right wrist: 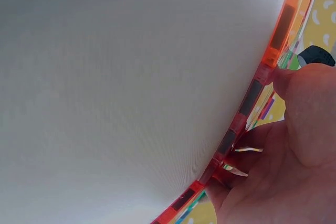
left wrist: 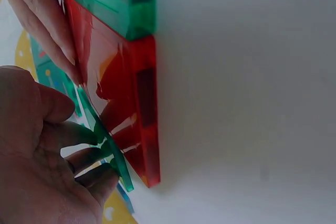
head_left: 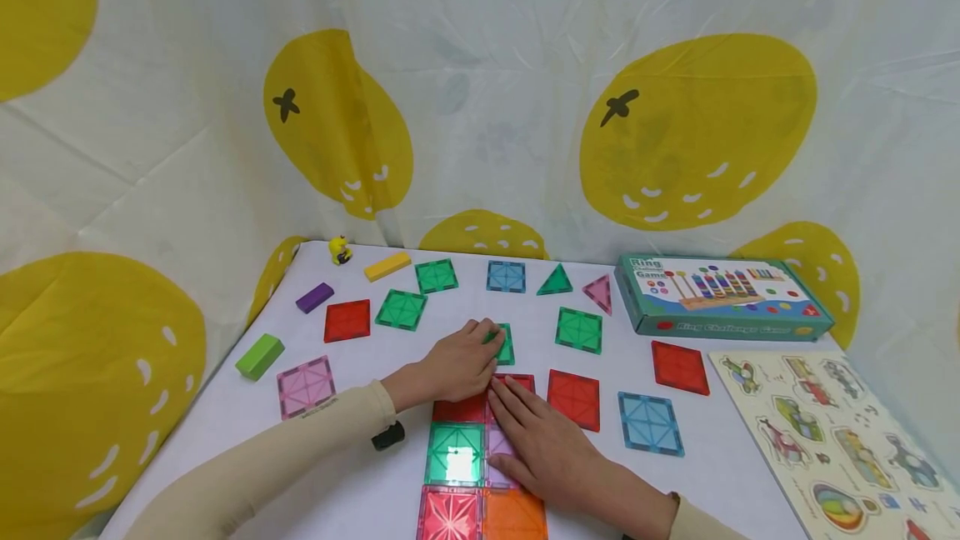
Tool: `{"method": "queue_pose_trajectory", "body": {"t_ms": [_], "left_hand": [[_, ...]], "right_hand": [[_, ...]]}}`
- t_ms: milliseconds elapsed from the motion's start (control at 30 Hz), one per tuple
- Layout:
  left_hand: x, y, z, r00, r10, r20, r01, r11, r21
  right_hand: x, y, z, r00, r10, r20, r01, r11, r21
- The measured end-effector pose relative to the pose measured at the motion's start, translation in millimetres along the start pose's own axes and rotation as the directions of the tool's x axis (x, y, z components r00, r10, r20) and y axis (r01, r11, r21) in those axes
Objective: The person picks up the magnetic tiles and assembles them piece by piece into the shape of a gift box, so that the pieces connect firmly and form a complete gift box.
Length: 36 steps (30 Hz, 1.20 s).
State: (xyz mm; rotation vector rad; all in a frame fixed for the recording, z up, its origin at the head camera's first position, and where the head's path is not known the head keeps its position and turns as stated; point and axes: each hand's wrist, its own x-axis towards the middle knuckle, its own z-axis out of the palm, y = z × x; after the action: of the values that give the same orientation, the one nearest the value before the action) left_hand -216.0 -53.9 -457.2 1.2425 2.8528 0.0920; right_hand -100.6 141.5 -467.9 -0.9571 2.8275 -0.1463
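On the table, two columns of translucent magnetic tiles lie edge to edge: a red tile (head_left: 456,412), a second red tile (head_left: 522,382), a green tile (head_left: 456,444), a purple tile (head_left: 497,442), a pinkish-red tile (head_left: 450,515) and an orange tile (head_left: 515,517). My right hand (head_left: 551,448) rests flat across the right column, fingers extended and thumb on the purple tile. Just beyond the columns, my left hand (head_left: 457,363) touches a separate green square tile (head_left: 506,347) with its fingertips. In the left wrist view its thumb stands away from that green tile (left wrist: 123,169).
Loose tiles lie around, including a red square (head_left: 573,400), a blue square (head_left: 650,423) and a pink square (head_left: 306,386). A ring game box (head_left: 727,298) and a picture board (head_left: 840,440) occupy the right. Coloured blocks, such as a green one (head_left: 259,357), sit left.
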Motion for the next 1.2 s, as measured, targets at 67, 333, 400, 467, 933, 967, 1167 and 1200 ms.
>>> {"method": "queue_pose_trajectory", "body": {"t_ms": [67,333,400,467,933,967,1167,1200], "left_hand": [[1.9,2.7,0.3,1.0,0.005,0.01,-0.005,1.0,0.0],[4.9,16.5,-2.6,0.997,0.066,0.031,-0.068,0.997,0.049],[4.6,18.7,-3.5,0.997,0.074,0.035,-0.077,0.995,0.066],[4.5,19.0,-2.3,0.996,0.078,0.036,-0.081,0.993,0.082],[3.1,-0.2,6.9,0.995,0.094,0.043,-0.079,0.958,-0.275],[3.9,0.4,7.4,0.995,0.096,0.042,-0.081,0.959,-0.27],[4.6,5.0,6.1,0.994,0.1,0.04,-0.09,0.975,-0.205],[4.3,5.3,5.5,0.994,0.098,0.039,-0.089,0.976,-0.199]], "right_hand": [[-0.4,0.1,0.1,1.0,0.003,0.003,-0.003,1.0,0.003],[-1.1,0.2,-2.1,1.0,0.004,0.016,-0.004,1.0,0.002],[-0.9,0.2,-2.9,1.0,0.003,0.017,-0.003,1.0,0.01],[-0.7,0.1,-3.3,1.0,0.004,0.018,-0.004,1.0,0.015],[-1.5,2.1,-7.2,1.0,-0.009,0.019,0.008,0.999,0.048],[-1.5,2.0,-7.2,1.0,-0.01,0.021,0.009,0.999,0.048],[-1.2,1.5,-6.9,1.0,-0.021,0.021,0.021,0.999,0.04],[-1.1,1.7,-6.6,1.0,-0.024,0.019,0.024,0.999,0.039]]}}
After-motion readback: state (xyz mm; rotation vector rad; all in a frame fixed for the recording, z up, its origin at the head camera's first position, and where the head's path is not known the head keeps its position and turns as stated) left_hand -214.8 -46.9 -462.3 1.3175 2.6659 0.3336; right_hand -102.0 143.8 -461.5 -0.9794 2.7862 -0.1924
